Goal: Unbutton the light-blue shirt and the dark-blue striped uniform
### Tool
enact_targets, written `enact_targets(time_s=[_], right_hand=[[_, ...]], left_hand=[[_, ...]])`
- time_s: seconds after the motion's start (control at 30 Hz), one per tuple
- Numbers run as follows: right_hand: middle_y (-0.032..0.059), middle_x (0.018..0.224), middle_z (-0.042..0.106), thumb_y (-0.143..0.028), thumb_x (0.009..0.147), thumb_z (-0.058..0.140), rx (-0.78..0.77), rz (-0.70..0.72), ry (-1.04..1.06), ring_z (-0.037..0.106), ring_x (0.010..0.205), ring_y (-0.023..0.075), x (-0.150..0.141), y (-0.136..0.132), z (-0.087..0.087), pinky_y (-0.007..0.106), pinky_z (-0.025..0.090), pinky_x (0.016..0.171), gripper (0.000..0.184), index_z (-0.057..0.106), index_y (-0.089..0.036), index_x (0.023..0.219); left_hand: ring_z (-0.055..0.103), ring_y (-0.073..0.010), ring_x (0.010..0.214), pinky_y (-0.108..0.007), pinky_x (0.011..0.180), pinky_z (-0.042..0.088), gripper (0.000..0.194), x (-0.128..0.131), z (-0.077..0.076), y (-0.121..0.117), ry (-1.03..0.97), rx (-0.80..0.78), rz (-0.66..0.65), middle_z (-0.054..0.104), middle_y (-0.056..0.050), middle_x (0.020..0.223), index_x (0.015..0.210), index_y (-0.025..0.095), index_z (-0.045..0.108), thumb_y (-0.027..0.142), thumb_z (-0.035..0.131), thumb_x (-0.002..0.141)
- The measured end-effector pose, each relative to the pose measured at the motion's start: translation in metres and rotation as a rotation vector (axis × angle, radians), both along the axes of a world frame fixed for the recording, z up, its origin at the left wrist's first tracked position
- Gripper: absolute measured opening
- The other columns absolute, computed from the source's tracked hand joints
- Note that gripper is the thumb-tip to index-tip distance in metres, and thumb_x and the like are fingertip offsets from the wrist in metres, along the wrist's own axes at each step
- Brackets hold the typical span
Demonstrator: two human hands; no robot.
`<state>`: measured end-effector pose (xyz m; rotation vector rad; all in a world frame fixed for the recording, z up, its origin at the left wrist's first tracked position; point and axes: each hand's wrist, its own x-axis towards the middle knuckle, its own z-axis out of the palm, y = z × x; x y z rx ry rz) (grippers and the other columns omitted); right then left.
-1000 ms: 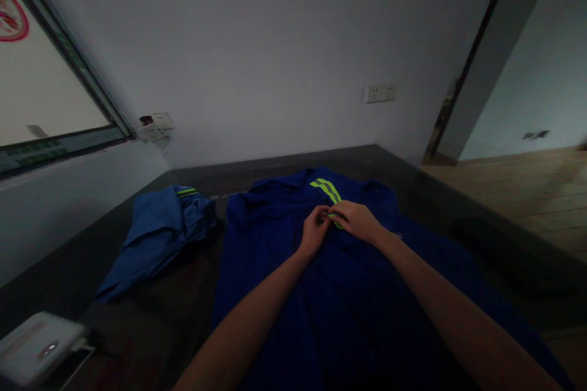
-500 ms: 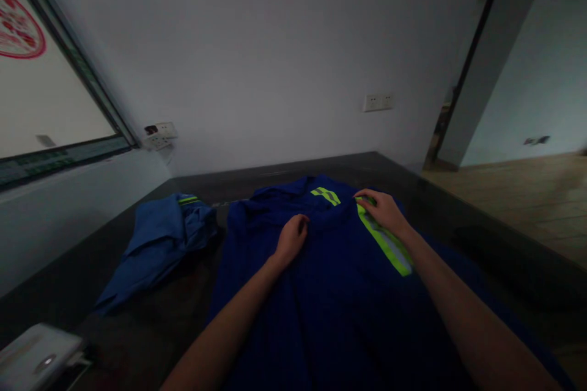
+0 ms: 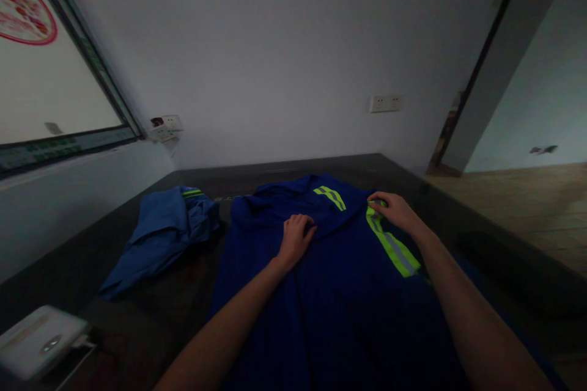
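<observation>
A dark blue work jacket (image 3: 330, 293) with yellow-green and silver reflective strips lies spread out in front of me. My left hand (image 3: 296, 239) is on its upper middle, fingers curled against the cloth and thumb pointing right; its fingertips are partly hidden. At the right shoulder, my right hand (image 3: 393, 209) pinches the jacket by the upper end of a reflective strip (image 3: 395, 250). Between both hands a fold runs across the fabric. Another reflective patch (image 3: 331, 197) shows on the cloth beyond them.
A folded lighter blue garment (image 3: 160, 226) lies on the dark table (image 3: 275, 168) to the left. Near the lower left corner is a white device (image 3: 41, 339). A dark flat object (image 3: 504, 263) lies at the right. The wall (image 3: 275, 61) has power sockets (image 3: 385, 104).
My right hand has moved a little to the right with the jacket's shoulder, and the strip there has bent. My left hand has shifted slightly right, its thumb now further out.
</observation>
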<state>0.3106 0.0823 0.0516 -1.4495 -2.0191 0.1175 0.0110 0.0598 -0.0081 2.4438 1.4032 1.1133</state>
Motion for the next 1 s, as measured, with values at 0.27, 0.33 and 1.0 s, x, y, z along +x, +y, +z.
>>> enact_targets(time_s=[0.27, 0.33, 1.0], right_hand=[[0.0083, 0.109, 0.067, -0.008, 0.084, 0.045, 0.336, 0.155, -0.27, 0.056, 0.107, 0.0226, -0.089, -0.023, -0.012, 0.044, 0.032, 0.103, 0.031, 0.065, -0.02, 0.106], [0.0078, 0.103, 0.067, -0.016, 0.086, 0.051, 0.287, 0.231, -0.258, 0.058, 0.102, 0.0225, -0.1, -0.025, -0.018, 0.044, 0.035, 0.1, 0.022, 0.064, -0.02, 0.104], [0.0041, 0.086, 0.066, -0.023, 0.086, 0.058, 0.134, 0.277, -0.188, 0.057, 0.087, 0.0205, -0.106, -0.024, -0.04, 0.036, 0.037, 0.083, 0.007, 0.064, -0.019, 0.088]], left_hand=[[0.056, -0.019, 0.088, -0.032, 0.079, 0.042, 0.007, 0.002, -0.003, -0.001, -0.04, 0.031, -0.067, 0.062, -0.003, 0.091, 0.092, 0.021, 0.054, 0.023, 0.048, 0.09], [0.056, -0.0192, 0.089, -0.032, 0.079, 0.042, 0.007, 0.002, -0.003, -0.002, -0.038, 0.045, -0.059, 0.063, -0.003, 0.092, 0.092, 0.021, 0.054, 0.023, 0.048, 0.091], [0.051, -0.021, 0.097, -0.036, 0.086, 0.04, 0.012, 0.005, -0.001, -0.007, 0.046, 0.115, -0.045, 0.055, -0.007, 0.105, 0.093, 0.021, 0.062, 0.022, 0.055, 0.083]])
